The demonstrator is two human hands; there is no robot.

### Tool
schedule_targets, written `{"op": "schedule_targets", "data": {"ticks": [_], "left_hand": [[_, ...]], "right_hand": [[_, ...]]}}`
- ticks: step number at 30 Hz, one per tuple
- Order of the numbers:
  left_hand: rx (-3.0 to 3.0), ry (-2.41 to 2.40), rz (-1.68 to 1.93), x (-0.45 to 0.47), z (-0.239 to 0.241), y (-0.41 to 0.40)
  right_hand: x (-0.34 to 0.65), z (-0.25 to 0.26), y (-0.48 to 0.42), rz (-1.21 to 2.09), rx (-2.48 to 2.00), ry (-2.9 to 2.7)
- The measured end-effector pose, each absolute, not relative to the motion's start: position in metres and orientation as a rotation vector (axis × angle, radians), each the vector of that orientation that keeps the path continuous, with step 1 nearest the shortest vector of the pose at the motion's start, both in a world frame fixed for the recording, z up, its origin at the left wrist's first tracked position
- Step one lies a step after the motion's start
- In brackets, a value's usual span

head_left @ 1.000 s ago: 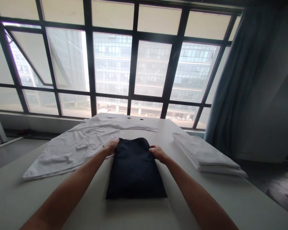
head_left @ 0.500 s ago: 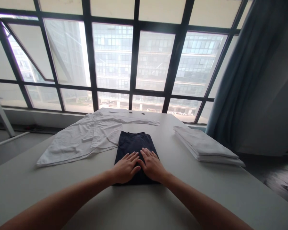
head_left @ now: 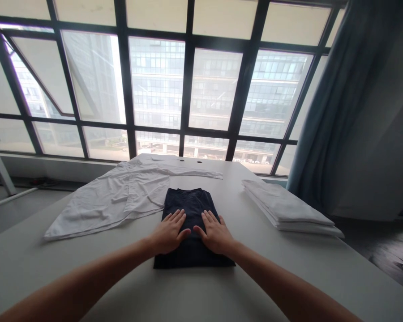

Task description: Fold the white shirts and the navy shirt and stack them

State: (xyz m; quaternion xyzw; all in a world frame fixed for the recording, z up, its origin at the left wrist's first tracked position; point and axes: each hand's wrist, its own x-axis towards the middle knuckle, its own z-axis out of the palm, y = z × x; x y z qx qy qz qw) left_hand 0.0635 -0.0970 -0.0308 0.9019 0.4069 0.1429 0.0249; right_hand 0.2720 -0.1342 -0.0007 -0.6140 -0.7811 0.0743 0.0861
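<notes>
Left hand and right hand are lying palm down, fingers extended, side by side and apart on a folded navy garment. Beyond them, a black-framed window is spanning the background, one pane at the left tilting outward. A white table is extending toward it, and a blue-grey curtain is hanging at the right. On the tabletop, a rumpled white shirt is spreading across the left side; a stack of folded white cloth is resting at the right. Between these, the folded navy garment is lying flat, near the centre. Two dark round cable holes are marking the far end.
</notes>
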Motion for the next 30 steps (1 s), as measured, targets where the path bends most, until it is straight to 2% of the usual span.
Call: {"op": "schedule_targets", "data": {"ticks": [5, 13, 20, 25, 30], "left_hand": [[2.711, 1.528, 0.497, 0.080, -0.024, -0.014], [2.511, 1.631, 0.372, 0.063, -0.042, 0.038], [2.609, 1.551, 0.510, 0.052, -0.029, -0.008], [2.855, 1.002, 0.469, 0.044, -0.030, -0.078], [2.718, 1.100, 0.288, 0.041, -0.024, -0.104]], "right_hand": [[0.257, 0.011, -0.060, 0.129, -1.797, -2.278], [0.273, -0.015, -0.010, 0.363, -2.055, -2.133], [0.282, -0.009, -0.034, 0.220, -2.177, -1.899], [0.284, 0.008, -0.070, 0.143, -2.317, -1.882], [0.287, 0.023, -0.085, 0.428, -2.369, -1.913]]}}
